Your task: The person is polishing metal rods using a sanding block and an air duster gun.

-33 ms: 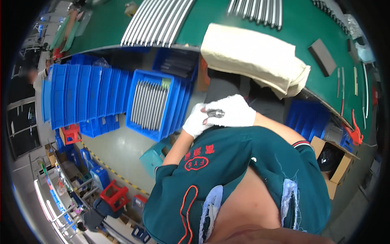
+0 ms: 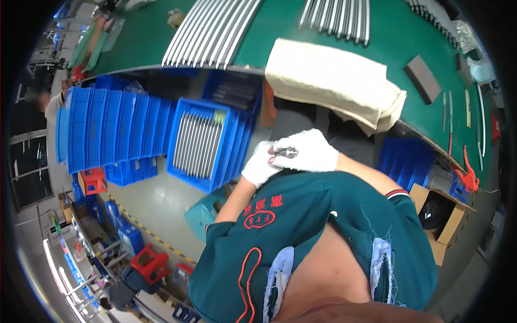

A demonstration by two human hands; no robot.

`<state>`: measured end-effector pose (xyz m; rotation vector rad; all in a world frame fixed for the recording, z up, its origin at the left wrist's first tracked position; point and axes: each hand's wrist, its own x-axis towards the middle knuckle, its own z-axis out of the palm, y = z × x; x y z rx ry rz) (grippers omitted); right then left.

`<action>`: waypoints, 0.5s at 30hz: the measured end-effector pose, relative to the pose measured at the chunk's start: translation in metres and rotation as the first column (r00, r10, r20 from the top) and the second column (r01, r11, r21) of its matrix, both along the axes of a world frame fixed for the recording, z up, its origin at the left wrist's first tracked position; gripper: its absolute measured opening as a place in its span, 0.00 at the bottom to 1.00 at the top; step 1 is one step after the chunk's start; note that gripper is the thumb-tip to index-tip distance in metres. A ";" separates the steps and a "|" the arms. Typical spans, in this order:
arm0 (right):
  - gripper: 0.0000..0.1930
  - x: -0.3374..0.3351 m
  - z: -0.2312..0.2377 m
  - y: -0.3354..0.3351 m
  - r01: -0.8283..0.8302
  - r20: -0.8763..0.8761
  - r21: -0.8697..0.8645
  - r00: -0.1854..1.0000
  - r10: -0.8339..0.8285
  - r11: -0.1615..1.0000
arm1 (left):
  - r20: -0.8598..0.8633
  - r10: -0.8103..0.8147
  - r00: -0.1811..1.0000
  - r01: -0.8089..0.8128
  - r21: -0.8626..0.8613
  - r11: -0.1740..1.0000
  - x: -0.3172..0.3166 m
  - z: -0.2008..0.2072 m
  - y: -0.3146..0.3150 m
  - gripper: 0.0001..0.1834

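The right hand [image 2: 311, 151] had its fingers around one metal piece [image 2: 291, 153]. Whether the left hand [image 2: 259, 164] pinched it was unclear.

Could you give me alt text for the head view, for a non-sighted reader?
A person's white-gloved right hand holds a shiny metal piece near the lap, the left hand against the right. Ahead, a green table bears a cream cloth and metal rods; to the left stands a blue bin of slim rods.
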<state>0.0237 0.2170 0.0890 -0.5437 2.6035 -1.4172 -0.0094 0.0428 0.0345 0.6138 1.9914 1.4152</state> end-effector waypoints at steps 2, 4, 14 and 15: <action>0.12 -0.001 0.011 0.004 0.094 -0.008 -0.110 0.995 -0.096 0.989 | -0.229 -0.022 0.973 -0.027 -0.206 0.978 0.001 0.024 0.016 0.10; 0.10 -0.004 0.038 0.014 0.186 0.102 -0.174 0.980 -0.170 0.967 | -0.212 0.043 0.976 -0.082 -0.176 0.981 0.001 0.049 0.028 0.12; 0.14 0.002 0.090 0.092 0.649 0.217 -0.502 0.735 -0.643 0.572 | 0.267 -0.019 0.964 0.080 -0.221 0.972 -0.021 0.104 -0.011 0.14; 0.14 0.000 0.089 0.095 0.639 0.221 -0.539 0.736 -0.640 0.549 | 0.310 -0.054 0.949 0.077 -0.061 0.995 -0.019 0.105 -0.011 0.13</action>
